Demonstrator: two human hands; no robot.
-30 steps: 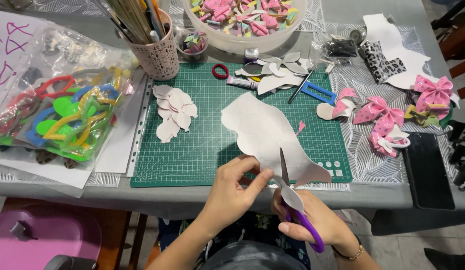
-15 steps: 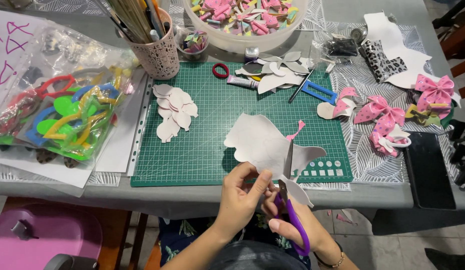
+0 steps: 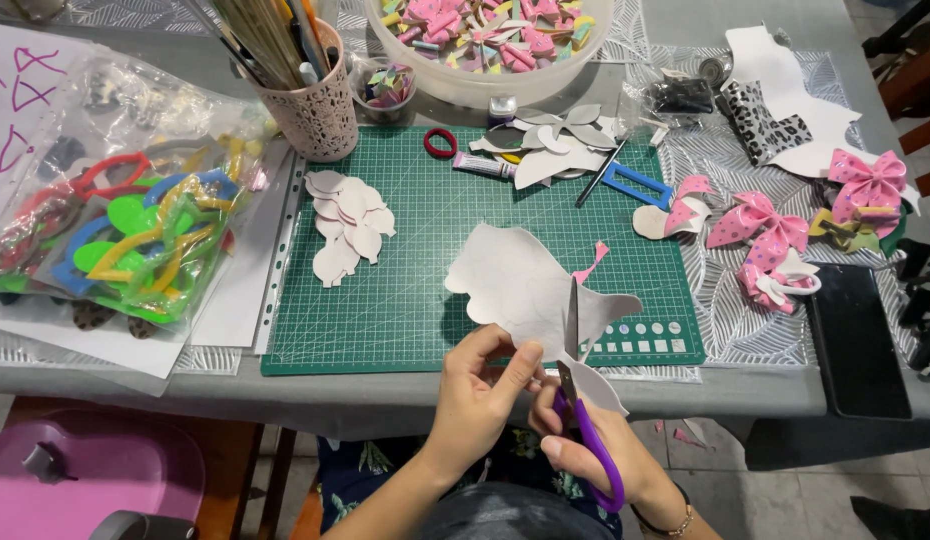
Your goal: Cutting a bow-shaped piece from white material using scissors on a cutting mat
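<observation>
While cutting at the 6 o'clock edge of the grey worktop (image 3: pixel 405 395), caught mid-snip. Right hand (image 3: pixel 595 460) closed through the purple loops of the scissors (image 3: pixel 575 400), blades slightly parted and pointing toward 12 o'clock. Left hand (image 3: pixel 480 385) pinching the near edge of the pale sheet (image 3: pixel 515 275), thumb and fingers narrowed onto it, just beside the blades. Sheet lying partly on the green cutting mat (image 3: pixel 415 250), toward its 5 o'clock corner, with the lower lobe hanging past the worktop edge over the lap.

Judged well under way but unfinished: outline of the sheet already wavy and scalloped on most sides, one cut line open where the blades sit, a broad uncut area left at the sheet's 10 o'clock side. Small pink scrap (image 3: pixel 590 265) resting at the sheet's 2 o'clock edge.

Earlier output apparently stacked around: heap of pale petal shapes (image 3: pixel 350 220) at the mat's 10 o'clock, loose white cut-outs (image 3: pixel 555 145) at 12 o'clock, finished pink bows (image 3: pixel 765 235) off the mat at 3 o'clock, more filling the white bowl (image 3: pixel 485 85) beyond. Bag of coloured templates (image 3: pixel 135 240) at 9 o'clock, lattice cup of brushes and pencils (image 3: pixel 315 110) at 11 o'clock, dark phone (image 3: pixel 855 335) at 4 o'clock, all untouched.
</observation>
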